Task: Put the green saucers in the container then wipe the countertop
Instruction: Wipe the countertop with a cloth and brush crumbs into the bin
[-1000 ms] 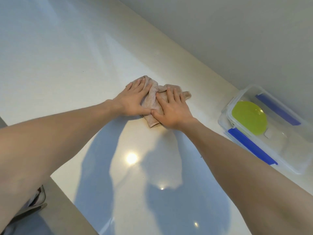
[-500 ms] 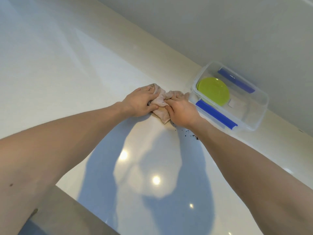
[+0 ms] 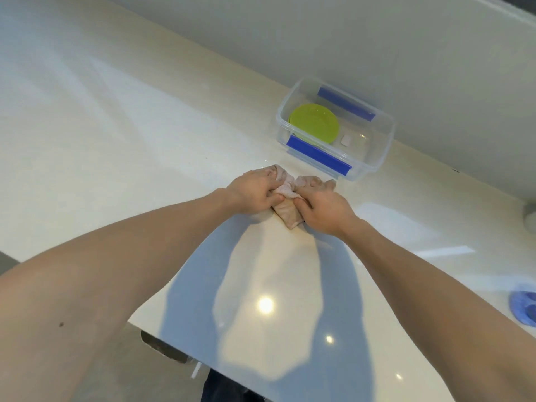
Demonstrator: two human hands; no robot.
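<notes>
A bunched pinkish-beige cloth [image 3: 287, 211] lies on the glossy cream countertop [image 3: 130, 146]. My left hand [image 3: 255, 192] grips its left side with curled fingers. My right hand [image 3: 322, 206] grips its right side, thumb pressed into the fabric. A clear plastic container [image 3: 383, 146] with blue clips stands behind the hands, against the wall. Green saucers [image 3: 314, 123] lie stacked inside it, at its left end. The cloth's middle is partly hidden under my fingers.
A grey wall [image 3: 348, 39] runs along the back of the countertop. A blue object [image 3: 523, 310] sits at the right edge of view, and a pale round thing [image 3: 530, 216] above it. The countertop's front edge [image 3: 162, 340] is near my left forearm.
Both hands went from flat on the cloth to gripping it bunched between them. The view has shifted, so the container now sits nearer the middle, just behind the hands.
</notes>
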